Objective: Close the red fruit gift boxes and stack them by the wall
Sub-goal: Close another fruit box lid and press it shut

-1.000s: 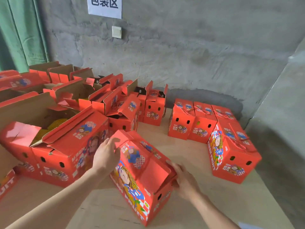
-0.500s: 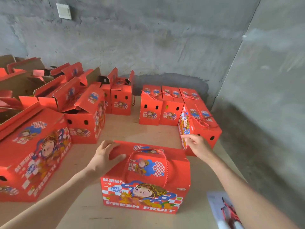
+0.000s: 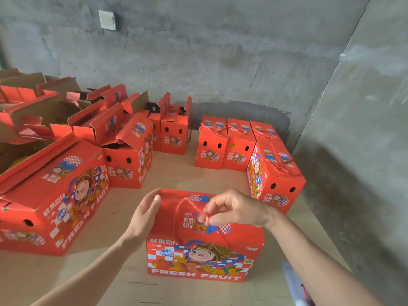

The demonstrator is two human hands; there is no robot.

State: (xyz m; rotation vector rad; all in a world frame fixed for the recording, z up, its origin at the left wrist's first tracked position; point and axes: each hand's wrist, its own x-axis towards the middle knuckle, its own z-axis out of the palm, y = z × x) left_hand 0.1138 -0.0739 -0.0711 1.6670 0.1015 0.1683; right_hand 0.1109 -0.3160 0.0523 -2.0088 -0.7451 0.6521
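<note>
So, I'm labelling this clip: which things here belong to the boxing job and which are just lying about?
Job: front box, its rope handle pinched by the right hand, left hand at its edge, closed boxes by the wall, open boxes.
Lying about: wall switch, printed paper.

"FRESH FRUIT" on red box (image 3: 205,259)

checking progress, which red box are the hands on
The closed red cardboard gift box nearest the camera, "FRESH FRUIT" side forward: only its red rope handle is pinched by the right hand.
</note>
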